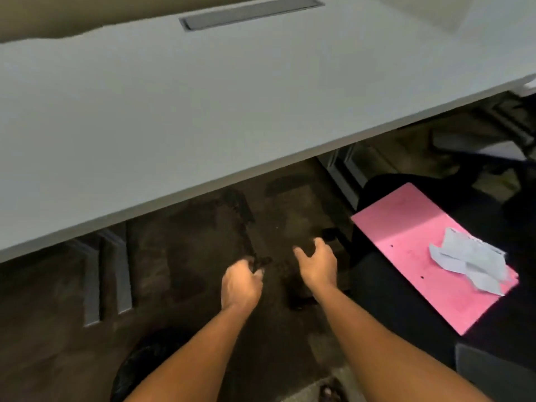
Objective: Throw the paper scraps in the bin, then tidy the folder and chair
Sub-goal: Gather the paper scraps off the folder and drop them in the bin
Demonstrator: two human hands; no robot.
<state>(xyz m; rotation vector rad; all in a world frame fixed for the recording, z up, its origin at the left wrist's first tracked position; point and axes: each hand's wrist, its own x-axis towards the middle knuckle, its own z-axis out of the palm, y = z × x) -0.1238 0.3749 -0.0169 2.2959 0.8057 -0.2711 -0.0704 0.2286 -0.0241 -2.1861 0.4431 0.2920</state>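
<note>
An office: white desk [203,111], swivel chair [406,285]

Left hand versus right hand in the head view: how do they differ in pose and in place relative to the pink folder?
The left hand is curled loosely, fingers bent inward; the right hand is spread, fingers apart. The right hand is nearer the flat pink card folder on the black chair seat; the left hand is farther from it. The crumpled white paper scraps lie on the folder, untouched by both. Both hands are bare, empty and above the dark floor.
</note>
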